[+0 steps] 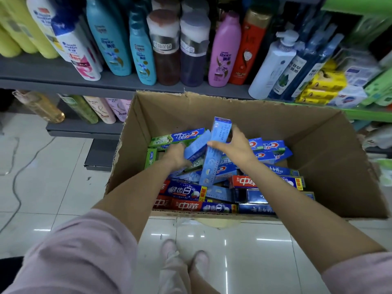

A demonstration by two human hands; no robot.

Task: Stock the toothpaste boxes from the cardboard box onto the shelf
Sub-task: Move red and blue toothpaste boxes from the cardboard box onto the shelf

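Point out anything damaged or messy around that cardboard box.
The cardboard box has ragged, torn top edges, most plainly along its left rim. Inside, the toothpaste boxes lie jumbled at crossing angles, not stacked. A pale scrap pokes out under its near edge.

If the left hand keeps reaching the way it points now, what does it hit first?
The left hand already grips a light blue toothpaste box. Pushing farther likely meets the green-and-blue toothpaste box lying behind it, though depth is unclear.
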